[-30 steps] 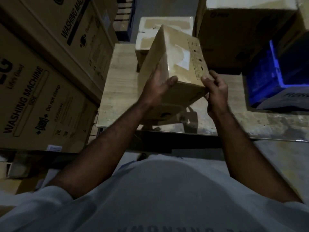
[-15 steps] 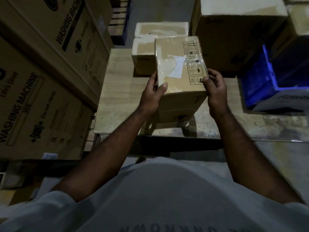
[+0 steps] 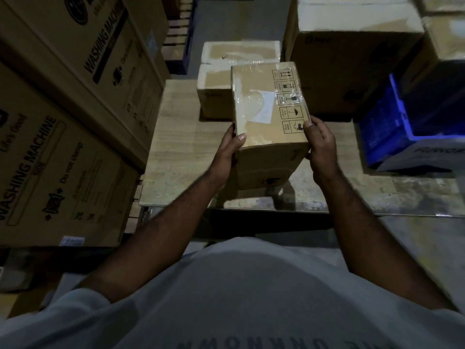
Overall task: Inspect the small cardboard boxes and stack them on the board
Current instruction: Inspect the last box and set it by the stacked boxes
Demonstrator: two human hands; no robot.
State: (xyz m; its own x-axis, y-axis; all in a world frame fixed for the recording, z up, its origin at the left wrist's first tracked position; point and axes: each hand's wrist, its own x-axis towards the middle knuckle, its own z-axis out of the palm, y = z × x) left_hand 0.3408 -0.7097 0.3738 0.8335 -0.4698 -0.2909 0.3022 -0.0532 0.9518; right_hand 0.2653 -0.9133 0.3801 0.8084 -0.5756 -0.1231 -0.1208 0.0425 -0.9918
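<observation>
Held box: small cardboard box (image 3: 266, 117), top face up toward the camera. It has shiny clear tape, a white label in the middle, and a column of handling symbols down its right side.
Where it is: held over the middle of the board (image 3: 181, 152), with its shadow on the wood underneath. In this view it overlaps the nearer of the two boxes behind it.
Left hand: the left hand (image 3: 227, 152) grips the near left corner, thumb on the top face and the rest of the fingers round the side.
Right hand: the right hand (image 3: 320, 147) is clamped on the near right corner, fingers curled over the top edge right by the lowest symbol.
Board: pale wood-grain sheet, pretty clean on the left and blotchy and scuffed toward the right and the front edge.
Already on the board: two more small boxes (image 3: 214, 96) at the far end, one behind the other, both taped.
Left side: big washing machine cartons (image 3: 50, 167) stacked right up against the board's left edge.
Right side: a blue crate (image 3: 392, 127) sits on the board's right part. It has a pale lettered panel at the front that's too blurry to read.
Back right: a large brown carton (image 3: 352, 59), taller than the small ones.
Floor: grey concrete floor (image 3: 415, 238) shows in front of the board.
Lighting: really dim, with lots of deep shadow.
</observation>
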